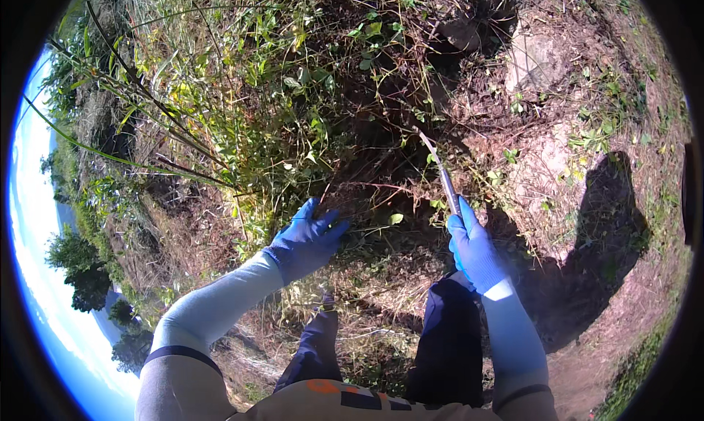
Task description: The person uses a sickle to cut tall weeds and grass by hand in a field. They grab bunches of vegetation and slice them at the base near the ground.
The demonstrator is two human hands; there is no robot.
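Note:
My right hand [477,246], in a blue knit glove, is closed around the handle of a sickle. The narrow curved blade of the sickle [432,150] points up and left over dark, tangled stems. My left hand [308,238], gloved in blue too, is at the lower edge of the leafy weeds [247,140] with its fingers spread and nothing seen in its grasp. A thin reddish stem [385,185] lies between the two hands. One small green leaf [395,218] shows just below that stem.
Tall stalks [159,104] lean out at the upper left. A pale rock [533,60] sits in the bank at the upper right, with a darker rock [462,33] beside it. Dry cut grass [379,305] covers the ground around my legs. My shadow [608,212] falls on the right.

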